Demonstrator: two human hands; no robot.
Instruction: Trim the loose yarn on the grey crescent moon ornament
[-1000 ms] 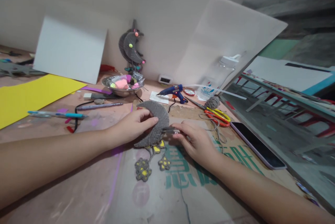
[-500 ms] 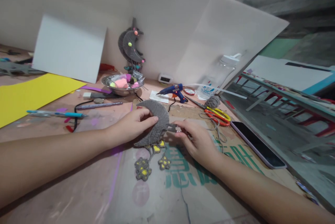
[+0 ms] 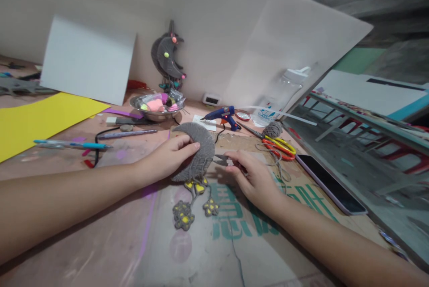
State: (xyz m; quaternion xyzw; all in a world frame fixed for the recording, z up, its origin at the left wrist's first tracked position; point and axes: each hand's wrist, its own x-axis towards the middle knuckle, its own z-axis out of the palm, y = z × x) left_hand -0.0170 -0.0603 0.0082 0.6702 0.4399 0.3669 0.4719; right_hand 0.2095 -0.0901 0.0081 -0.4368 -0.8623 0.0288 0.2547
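Observation:
My left hand [image 3: 181,152] is closed on a crescent moon [image 3: 202,144] wrapped in grey yarn, thumb on its face. From the moon's lower end hang strands with grey-and-yellow flowers [image 3: 183,215], which lie on the plastic-covered cardboard. In my right hand [image 3: 250,170] are small thread snips [image 3: 221,160], gripped between thumb and fingers. Their pointed blades are spread apart and aim at the moon's right edge, very near it; I cannot tell whether they touch. The handles are mostly hidden by my fingers.
Behind the moon lies a blue glue gun [image 3: 219,115]. Scissors [image 3: 278,146], grey yarn [image 3: 273,130] and a phone [image 3: 330,184] are on the right. A metal bowl [image 3: 157,115] of pompoms, a decorated moon [image 3: 167,56] and a water bottle [image 3: 283,92] stand farther back.
The moon has shifted slightly up and left with my left hand. The snips now sit a little apart from its edge, their blades more plainly visible and spread.

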